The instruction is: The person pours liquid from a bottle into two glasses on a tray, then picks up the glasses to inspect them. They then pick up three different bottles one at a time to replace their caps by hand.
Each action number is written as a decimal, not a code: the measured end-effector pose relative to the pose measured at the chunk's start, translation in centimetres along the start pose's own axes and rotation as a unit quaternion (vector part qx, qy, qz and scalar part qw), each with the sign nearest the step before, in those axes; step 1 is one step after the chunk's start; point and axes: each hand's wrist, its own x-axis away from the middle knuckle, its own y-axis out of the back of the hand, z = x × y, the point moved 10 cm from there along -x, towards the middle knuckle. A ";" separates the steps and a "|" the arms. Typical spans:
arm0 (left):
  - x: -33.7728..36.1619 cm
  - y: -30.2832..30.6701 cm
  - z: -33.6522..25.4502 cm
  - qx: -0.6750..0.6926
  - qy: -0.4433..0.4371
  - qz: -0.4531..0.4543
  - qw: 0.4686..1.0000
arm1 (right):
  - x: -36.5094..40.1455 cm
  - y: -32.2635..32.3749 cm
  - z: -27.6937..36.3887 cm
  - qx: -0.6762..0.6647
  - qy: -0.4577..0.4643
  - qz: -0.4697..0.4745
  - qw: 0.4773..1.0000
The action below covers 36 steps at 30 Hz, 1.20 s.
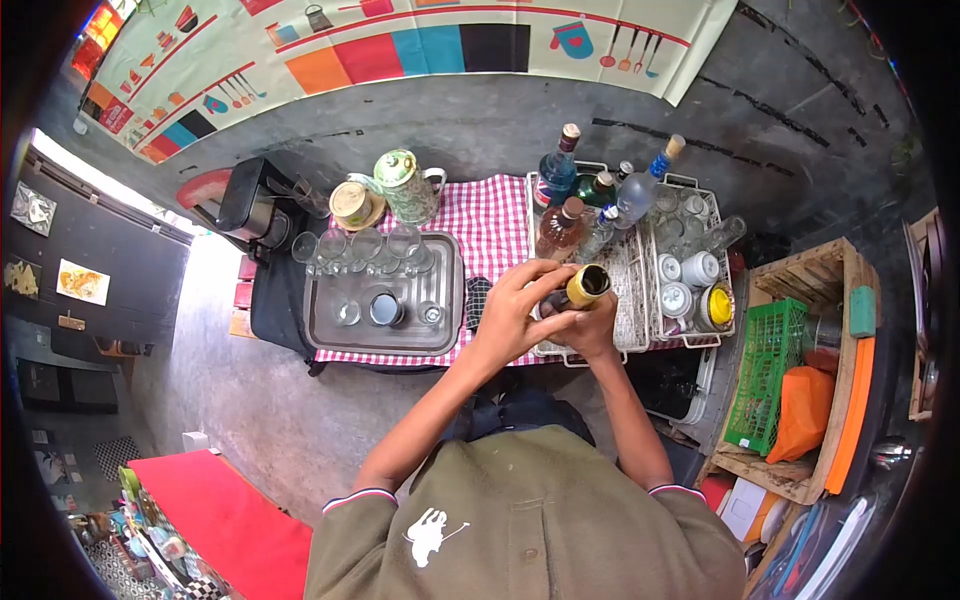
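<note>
To the right of the grey tray point(455, 330), I have both hands wrapped around a gold-necked bottle point(588, 284), its open mouth turned up toward my camera. The left hand point(528, 312) grips it with fingers bent around the neck; the right hand point(595, 328) closes on it from the other side. I see the bottle over the near part of the white rack point(637, 345), whose far part carries several upright bottles point(559, 172).

Farther right of the tray, a second rack point(699, 340) holds white-lidded jars point(700, 268), a yellow lid point(720, 305) and clear glassware. On the tray itself, a row of clear glasses point(367, 244) lines the far side, with a dark cup point(386, 310) between two glasses nearer me. Just beyond the tray, on the bench point(495, 205) with its checked cloth, stand a green-patterned pitcher point(408, 188) and a lidded pot point(351, 203). Left of the tray sits a black coffee maker point(246, 200).
</note>
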 end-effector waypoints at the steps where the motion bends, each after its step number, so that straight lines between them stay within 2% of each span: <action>1: -0.2 0.6 -0.8 -0.021 -0.021 -0.015 0.999 | -0.2 -0.1 0.0 -0.005 -0.017 -0.003 1.000; 6: -0.3 5.4 -1.9 -0.060 -0.060 -0.079 0.993 | -2.6 -2.8 2.5 0.005 -0.012 -0.006 1.000; 13: 1.9 8.1 2.3 -0.026 0.006 -0.093 0.995 | -2.8 -8.5 2.3 -0.097 -0.075 0.037 0.992; 14: 2.4 8.0 3.5 0.003 0.043 -0.065 0.997 | -2.7 -9.3 2.2 -0.101 -0.077 0.046 0.991; 18: 5.1 9.4 6.5 0.062 0.087 -0.055 0.993 | -2.0 -11.9 1.0 -0.142 -0.085 0.061 0.984; 21: 9.4 9.7 12.0 0.126 0.181 -0.076 0.972 | -1.2 -13.3 -0.5 -0.188 -0.115 0.067 0.973; 26: 16.2 9.2 19.0 0.060 0.258 -0.068 0.962 | -0.1 -14.8 -1.7 -0.202 -0.138 0.071 0.967; 33: 20.1 6.3 26.2 -0.164 0.242 -0.030 0.956 | 1.3 -15.3 -2.5 -0.169 -0.162 0.072 0.970; 36: 20.2 5.2 28.6 -0.204 0.251 -0.002 0.946 | 2.0 -15.3 -2.9 -0.169 -0.175 0.067 0.968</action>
